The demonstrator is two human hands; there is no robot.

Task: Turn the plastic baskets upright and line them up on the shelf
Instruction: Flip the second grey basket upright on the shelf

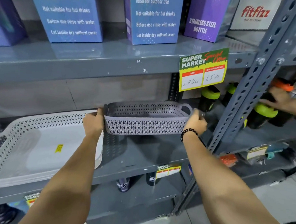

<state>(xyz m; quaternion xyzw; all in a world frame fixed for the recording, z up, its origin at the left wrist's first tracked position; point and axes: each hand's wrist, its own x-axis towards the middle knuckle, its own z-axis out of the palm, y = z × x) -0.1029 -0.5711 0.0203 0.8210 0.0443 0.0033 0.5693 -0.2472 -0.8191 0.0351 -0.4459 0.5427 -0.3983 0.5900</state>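
At the far left we see a white basket [31, 147] lying tilted at the front of the grey shelf [139, 158], its solid base facing us. Beside it, our left hand [93, 123] closes its fingers [99, 111] on the left end of the grey basket [145, 119]. That basket sits upright, apparently lifted just above the shelf, though the blur makes this hard to judge. Our right hand [196, 122] grips its right end by the handle. Further right, past the upright post [244, 96], another person's hand [282, 100] touches green-lidded bottles [262, 114].
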